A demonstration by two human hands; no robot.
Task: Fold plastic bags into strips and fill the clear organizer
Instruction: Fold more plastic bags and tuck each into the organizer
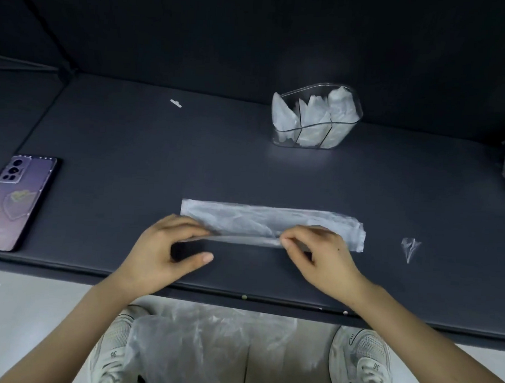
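While both hands work at its near edge, the bag lies on the dark worktop as a long flat strip, running left to right, close to the front edge and right in front of the person. Its near long edge is lifted a little off the surface between the hands. The right hand has a closed grip on that edge, thumb and forefinger pinching the plastic. The left hand lays bent fingers on the same edge further left, its thumb held clear below; whether that grip holds the plastic or only presses it, I cannot tell.

Well behind the strip and somewhat to the right stands the organizer, upright, with three compartments, each holding folded white bags. A phone lies face down at the left. A scrap of clear plastic lies just right of the strip, apart from it. Below the worktop, loose bags lie heaped on the floor between two shoes.
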